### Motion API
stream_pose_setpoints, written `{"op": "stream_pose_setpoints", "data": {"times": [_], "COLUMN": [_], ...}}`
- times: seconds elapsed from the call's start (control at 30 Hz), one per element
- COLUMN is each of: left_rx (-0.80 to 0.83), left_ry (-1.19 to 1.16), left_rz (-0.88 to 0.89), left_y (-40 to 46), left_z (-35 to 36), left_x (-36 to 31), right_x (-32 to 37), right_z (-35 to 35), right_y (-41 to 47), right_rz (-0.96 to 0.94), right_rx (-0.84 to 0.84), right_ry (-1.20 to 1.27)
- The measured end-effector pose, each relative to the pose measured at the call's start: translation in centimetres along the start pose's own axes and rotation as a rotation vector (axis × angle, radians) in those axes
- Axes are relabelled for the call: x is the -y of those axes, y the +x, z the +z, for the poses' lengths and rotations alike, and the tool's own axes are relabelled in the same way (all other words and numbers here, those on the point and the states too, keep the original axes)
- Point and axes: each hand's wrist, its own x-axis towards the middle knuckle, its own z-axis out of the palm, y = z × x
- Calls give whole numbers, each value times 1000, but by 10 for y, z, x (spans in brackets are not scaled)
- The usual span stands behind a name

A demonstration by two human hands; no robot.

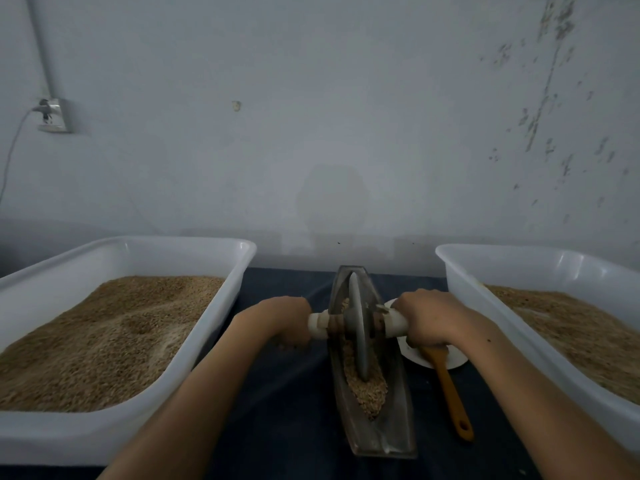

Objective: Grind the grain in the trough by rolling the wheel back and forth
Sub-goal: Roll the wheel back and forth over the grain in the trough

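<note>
A: How many hands are on the roller?

B: Two. The left hand (290, 320) curls round the left end of the one white handle (320, 326), and the right hand (427, 320) curls round its right end. Both fists are closed tight on it.

A: And the wheel?

B: One grey wheel (358, 327), standing upright on edge in the single long trough (372, 368), about midway along it. The grain (369, 389) lies in the trough's groove, heaped mostly at the near end (some shows beside the wheel too).

A: Anything else on the dark cloth (287, 393)?

B: Two white tubs, one left tub (145, 247) and one right tub (526, 271), each holding grain. One white plate (450, 360) sits just right of the trough, with one wooden spatula (450, 393) resting on it.
</note>
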Motion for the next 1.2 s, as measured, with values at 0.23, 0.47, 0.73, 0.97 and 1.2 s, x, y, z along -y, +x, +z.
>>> {"op": "stream_pose_setpoints", "data": {"times": [0.23,0.47,0.73,0.97,1.2], "left_rx": [-366,-302,-23,-358,-470], "left_ry": [107,82,-5,173,184], "left_rz": [-24,-16,2,5,17], "left_y": [4,4,-1,0,2], "left_z": [9,9,0,5,9], "left_x": [-2,2,0,-5,-5], "right_x": [-1,0,-4,-9,-8], "right_z": [14,11,3,15,18], "right_y": [5,5,3,10,9], "right_rz": [13,-3,-12,-7,-11], "right_rx": [-270,-236,31,-111,-222], "right_ry": [37,9,41,91,100]}}
